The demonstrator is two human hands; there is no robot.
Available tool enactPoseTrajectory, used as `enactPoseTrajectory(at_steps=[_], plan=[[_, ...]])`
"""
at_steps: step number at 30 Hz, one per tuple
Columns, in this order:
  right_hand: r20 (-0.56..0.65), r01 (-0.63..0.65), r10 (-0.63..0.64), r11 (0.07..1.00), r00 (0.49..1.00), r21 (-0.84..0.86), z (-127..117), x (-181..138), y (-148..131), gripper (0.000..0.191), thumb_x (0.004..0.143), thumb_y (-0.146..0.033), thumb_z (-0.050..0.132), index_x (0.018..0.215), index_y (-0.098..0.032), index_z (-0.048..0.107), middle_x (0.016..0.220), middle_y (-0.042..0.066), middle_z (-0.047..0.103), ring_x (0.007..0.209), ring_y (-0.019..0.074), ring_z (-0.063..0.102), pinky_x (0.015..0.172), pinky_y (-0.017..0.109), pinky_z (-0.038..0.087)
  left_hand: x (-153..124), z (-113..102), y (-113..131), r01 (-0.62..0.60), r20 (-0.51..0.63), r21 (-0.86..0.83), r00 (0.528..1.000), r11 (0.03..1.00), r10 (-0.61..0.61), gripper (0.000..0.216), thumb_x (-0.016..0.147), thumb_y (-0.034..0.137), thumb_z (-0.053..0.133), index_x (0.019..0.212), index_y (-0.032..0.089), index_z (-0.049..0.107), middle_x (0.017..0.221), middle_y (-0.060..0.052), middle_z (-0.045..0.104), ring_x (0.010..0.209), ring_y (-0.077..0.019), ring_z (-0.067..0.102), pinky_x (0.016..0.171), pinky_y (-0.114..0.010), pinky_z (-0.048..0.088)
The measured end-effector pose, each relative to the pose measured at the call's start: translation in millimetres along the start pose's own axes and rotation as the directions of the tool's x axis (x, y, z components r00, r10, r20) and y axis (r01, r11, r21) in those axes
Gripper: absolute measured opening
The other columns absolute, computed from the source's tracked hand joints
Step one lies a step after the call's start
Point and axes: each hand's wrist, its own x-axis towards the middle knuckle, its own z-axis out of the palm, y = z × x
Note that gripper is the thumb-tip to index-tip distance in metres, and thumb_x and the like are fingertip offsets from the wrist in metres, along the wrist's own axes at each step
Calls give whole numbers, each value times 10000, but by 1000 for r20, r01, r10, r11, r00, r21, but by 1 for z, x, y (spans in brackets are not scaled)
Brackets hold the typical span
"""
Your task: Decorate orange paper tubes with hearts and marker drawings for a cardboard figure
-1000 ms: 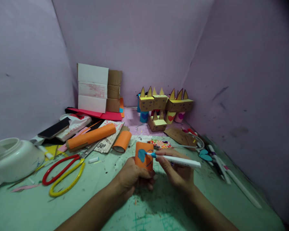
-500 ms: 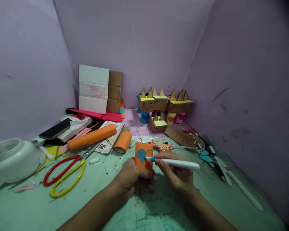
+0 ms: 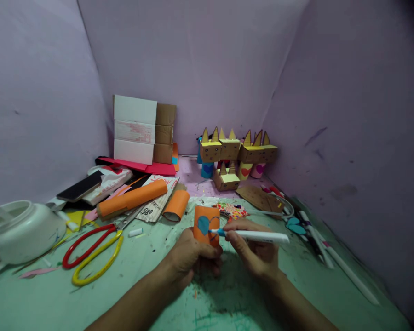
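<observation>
My left hand [image 3: 196,253] is wrapped round the lower part of an orange paper-covered tube [image 3: 207,216], held upright above the table. A heart is outlined on the tube, and its left part is coloured blue. In my right hand [image 3: 255,253] a white marker [image 3: 262,236] lies almost level, its blue tip at the heart on the tube. A white marker cap [image 3: 135,232] rests on the table to the left. Behind the hands lies a second orange tube [image 3: 177,205], on its side.
Red-and-yellow-handled scissors [image 3: 96,257] and a white pot [image 3: 24,232] lie left. Cardboard figures with pointed ears [image 3: 229,149] stand at the back right. A glue gun with a colourful pattern [image 3: 231,210] lies behind my right hand. Several markers [image 3: 317,239] are at the right edge.
The marker tip has shifted slightly right on the heart. Both hands hold the same things as before, and the whole view has moved slightly.
</observation>
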Motion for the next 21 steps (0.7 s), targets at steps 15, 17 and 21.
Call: enactPoseTrajectory(at_steps=[15, 17, 21], plan=[[-37, 52, -54, 997, 998, -55, -1, 1, 4, 156, 791, -127, 649, 885, -234, 712, 770, 32, 743, 658, 185, 682, 591, 290, 541, 3, -1, -2, 10, 21, -18, 1000, 1000, -10, 192, 435, 159, 718, 592, 165, 608, 493, 27, 562, 404, -126, 515, 368, -241, 436], [-24, 66, -68, 996, 997, -58, 0, 1, 4, 162, 790, -121, 646, 888, -233, 713, 766, 32, 744, 657, 186, 682, 590, 291, 540, 2, -1, -2, 12, 30, -12, 999, 1000, -11, 181, 444, 157, 720, 598, 154, 625, 506, 9, 577, 422, -131, 521, 388, -248, 439], [-23, 61, -62, 997, 998, -55, 1, 3, 2, 161, 784, -118, 642, 877, -229, 714, 751, 32, 742, 639, 185, 679, 575, 289, 537, 0, -1, 0, 8, 40, -17, 999, 1000, -7, 174, 456, 131, 702, 616, 139, 633, 518, -7, 588, 432, -129, 518, 407, -250, 438]])
